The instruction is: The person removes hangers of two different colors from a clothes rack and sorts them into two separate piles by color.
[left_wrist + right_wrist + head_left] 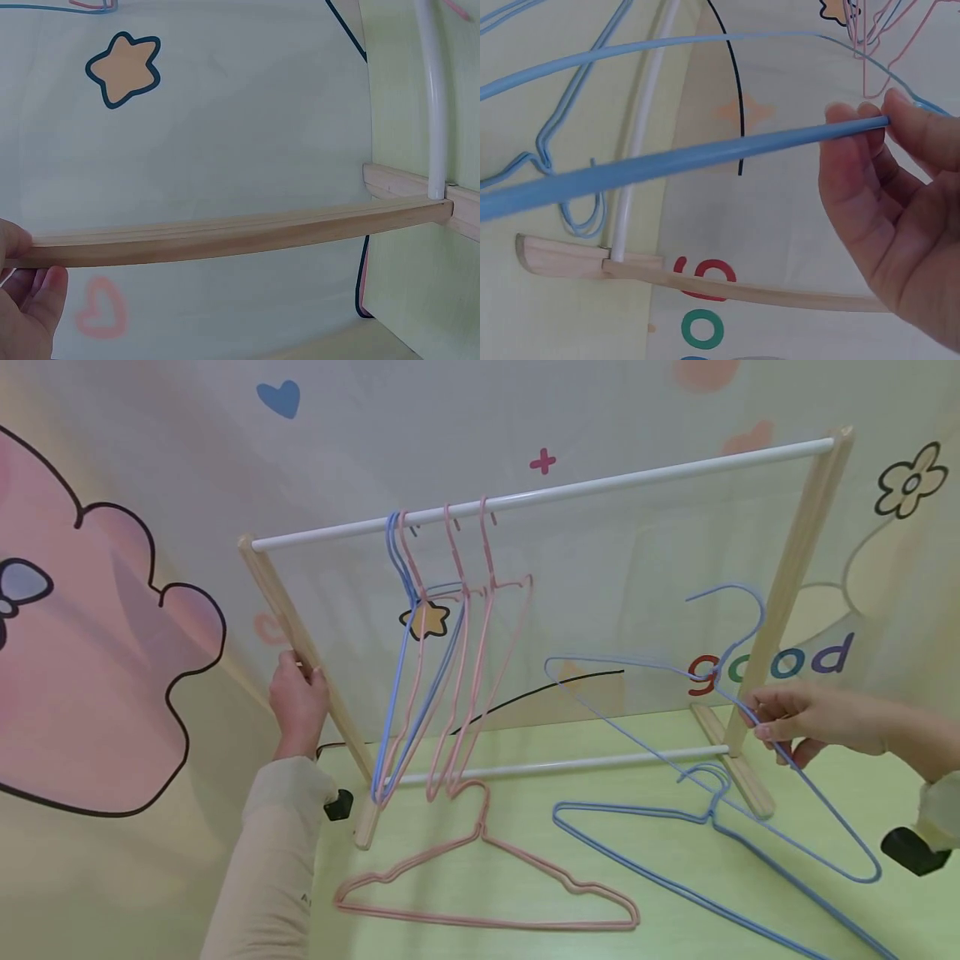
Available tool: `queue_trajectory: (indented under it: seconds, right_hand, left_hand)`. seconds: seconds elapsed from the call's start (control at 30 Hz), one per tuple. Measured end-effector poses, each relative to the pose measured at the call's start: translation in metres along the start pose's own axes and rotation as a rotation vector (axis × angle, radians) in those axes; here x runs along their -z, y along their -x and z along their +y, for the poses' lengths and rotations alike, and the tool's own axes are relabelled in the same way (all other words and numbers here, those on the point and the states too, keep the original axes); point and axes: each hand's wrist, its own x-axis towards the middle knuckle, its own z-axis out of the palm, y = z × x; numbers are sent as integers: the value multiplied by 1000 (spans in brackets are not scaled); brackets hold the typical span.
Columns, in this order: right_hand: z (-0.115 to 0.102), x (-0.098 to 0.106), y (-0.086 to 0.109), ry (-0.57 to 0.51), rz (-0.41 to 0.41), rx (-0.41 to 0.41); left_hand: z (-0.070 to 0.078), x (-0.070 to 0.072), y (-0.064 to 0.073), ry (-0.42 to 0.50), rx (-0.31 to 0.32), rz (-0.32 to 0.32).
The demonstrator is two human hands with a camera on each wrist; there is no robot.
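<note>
A blue hanger is pinched between thumb and fingers of my right hand along its sloping right arm, hook upward. It hangs in the air before the right post of the wooden rack. In the right wrist view the blue wire runs out from the fingertips. My left hand grips the rack's left post partway up. On the white top rail, several hangers hang left of the middle: blue ones at the left, then pink ones.
Stacked pink hangers lie on the pale green table in front of the rack. To their right lie stacked blue hangers, beneath the held one. A white lower rail joins the posts. Behind stands a printed backdrop.
</note>
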Motion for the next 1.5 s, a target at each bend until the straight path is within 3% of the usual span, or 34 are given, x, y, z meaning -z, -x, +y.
queue_trajectory:
  seconds: [0.57, 1.23, 1.5]
  right_hand:
    - [44, -28, 5, -143, -166, 29]
    - [86, -60, 8, -293, -240, -14]
    - [94, -64, 8, -295, -270, -38]
  left_hand:
    - [1, 1, 1, -4, -1, 5]
    - [0, 0, 0, -23, -25, 20]
    - [1, 1, 1, -21, -17, 16]
